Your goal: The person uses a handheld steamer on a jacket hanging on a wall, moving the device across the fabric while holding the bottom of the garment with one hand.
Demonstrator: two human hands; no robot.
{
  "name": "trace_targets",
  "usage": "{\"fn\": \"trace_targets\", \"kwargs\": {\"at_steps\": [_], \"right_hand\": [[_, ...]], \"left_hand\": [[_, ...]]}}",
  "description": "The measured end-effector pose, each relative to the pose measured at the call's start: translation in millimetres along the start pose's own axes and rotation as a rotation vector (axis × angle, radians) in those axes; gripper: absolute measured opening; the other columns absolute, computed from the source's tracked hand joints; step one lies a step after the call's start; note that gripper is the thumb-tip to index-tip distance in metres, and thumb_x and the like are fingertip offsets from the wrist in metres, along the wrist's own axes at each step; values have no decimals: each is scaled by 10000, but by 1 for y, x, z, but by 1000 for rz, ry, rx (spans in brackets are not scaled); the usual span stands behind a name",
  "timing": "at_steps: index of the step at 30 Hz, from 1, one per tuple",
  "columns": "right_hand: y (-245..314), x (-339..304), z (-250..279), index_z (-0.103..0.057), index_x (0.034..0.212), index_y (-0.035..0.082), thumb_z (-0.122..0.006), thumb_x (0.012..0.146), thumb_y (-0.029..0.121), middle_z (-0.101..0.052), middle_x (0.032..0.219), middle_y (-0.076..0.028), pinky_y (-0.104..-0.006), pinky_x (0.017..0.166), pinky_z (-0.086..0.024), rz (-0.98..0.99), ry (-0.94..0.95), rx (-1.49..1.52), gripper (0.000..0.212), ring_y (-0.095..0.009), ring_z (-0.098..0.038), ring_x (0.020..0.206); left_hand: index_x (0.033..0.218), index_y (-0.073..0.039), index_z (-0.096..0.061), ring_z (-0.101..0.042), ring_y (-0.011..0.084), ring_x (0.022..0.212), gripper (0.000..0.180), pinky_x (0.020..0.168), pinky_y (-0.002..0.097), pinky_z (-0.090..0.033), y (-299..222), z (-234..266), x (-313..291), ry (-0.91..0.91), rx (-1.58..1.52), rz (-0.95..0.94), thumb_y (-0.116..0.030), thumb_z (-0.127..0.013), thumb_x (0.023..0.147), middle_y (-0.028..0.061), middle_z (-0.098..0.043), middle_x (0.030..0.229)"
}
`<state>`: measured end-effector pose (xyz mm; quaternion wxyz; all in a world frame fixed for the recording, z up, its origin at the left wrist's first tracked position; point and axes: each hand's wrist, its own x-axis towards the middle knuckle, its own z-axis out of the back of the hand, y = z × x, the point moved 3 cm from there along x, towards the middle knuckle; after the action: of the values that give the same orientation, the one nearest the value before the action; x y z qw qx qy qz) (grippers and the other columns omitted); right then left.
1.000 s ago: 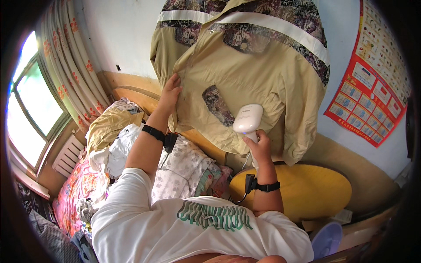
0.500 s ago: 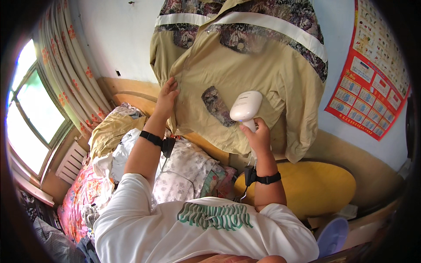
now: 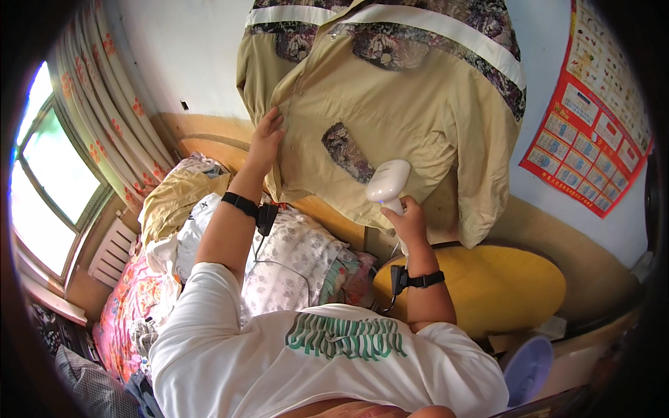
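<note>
A khaki jacket [image 3: 411,115] with dark patterned panels and a white stripe hangs in front of the wall. At its front edge, on the left, my left hand [image 3: 267,136] pinches the fabric and holds it out. My right hand [image 3: 408,217] is wrapped round the handle of a white handheld garment steamer [image 3: 388,181]. The steamer's head is against or just in front of the lower jacket, beside the slanted patterned pocket trim [image 3: 346,152]; whether it touches the cloth I cannot tell. A cord runs down from the handle. Black straps with small boxes circle both my wrists.
A bed with a floral sheet [image 3: 120,317], pillow [image 3: 289,261] and heaped clothes lies at left, below a curtained window [image 3: 59,171]. A yellow oval board [image 3: 481,289] leans at right near a purple basin [image 3: 527,370]. A red calendar poster [image 3: 582,132] hangs on the wall.
The steamer and my right hand have moved lower on the jacket. My left hand keeps its hold on the front edge. The view has shifted slightly.
</note>
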<state>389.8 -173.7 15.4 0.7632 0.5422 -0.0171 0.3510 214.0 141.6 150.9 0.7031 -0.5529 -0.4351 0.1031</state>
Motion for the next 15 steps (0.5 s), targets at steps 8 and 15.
{"fn": "trace_targets", "kwargs": {"at_steps": [8, 15], "right_hand": [[24, 1, 14, -594, 852, -2, -802, 667, 282, -651, 756, -169, -381, 633, -489, 67, -29, 71, 397, -320, -639, 701], [30, 21, 20, -584, 877, -20, -788, 688, 253, -646, 774, -171, -368, 649, -483, 127, -49, 166, 390, -289, -631, 702]], "left_hand": [[1439, -13, -271, -317, 243, 1364, 637, 1063, 324, -320, 8, -1, 2, -23, 12, -8, 93, -466, 841, 130, -337, 1455], [1468, -12, -198, -253, 240, 1392, 714, 1096, 325, -259, 17, -6, 1, 14, 79, -27, 116, -455, 814, 136, -261, 1502]]}}
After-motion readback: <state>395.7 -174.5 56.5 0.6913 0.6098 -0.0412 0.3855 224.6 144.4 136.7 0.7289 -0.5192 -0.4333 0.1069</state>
